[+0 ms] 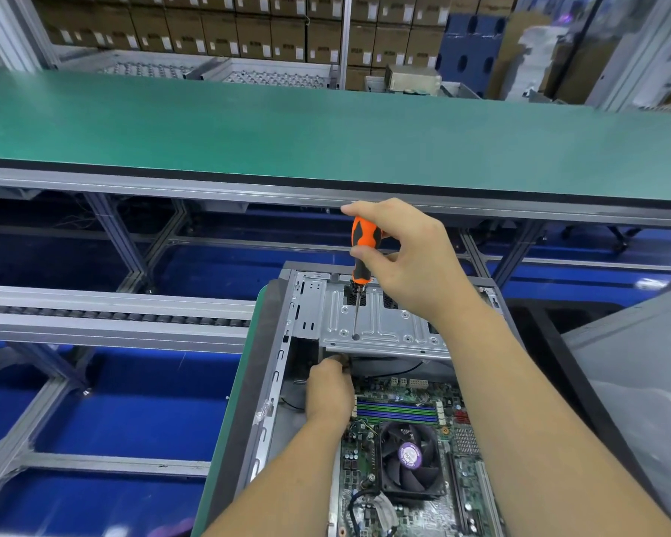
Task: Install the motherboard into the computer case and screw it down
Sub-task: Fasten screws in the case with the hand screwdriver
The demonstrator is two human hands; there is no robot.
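Note:
An open grey computer case (276,366) lies on its side at bottom centre. Inside it sits the green motherboard (401,412) with a black CPU fan (409,463). My right hand (411,257) grips an orange-and-black screwdriver (363,250), held upright; its shaft passes through a hole in the silver drive bay plate (384,323). My left hand (330,389) reaches under that plate at the board's far left corner, its fingertips pinching something small that I cannot make out.
A long green-topped bench (326,129) runs across behind the case. A roller conveyor (113,315) lies to the left over blue floor. A grey panel (636,381) stands at the right. Stacked cardboard boxes (248,29) fill the back.

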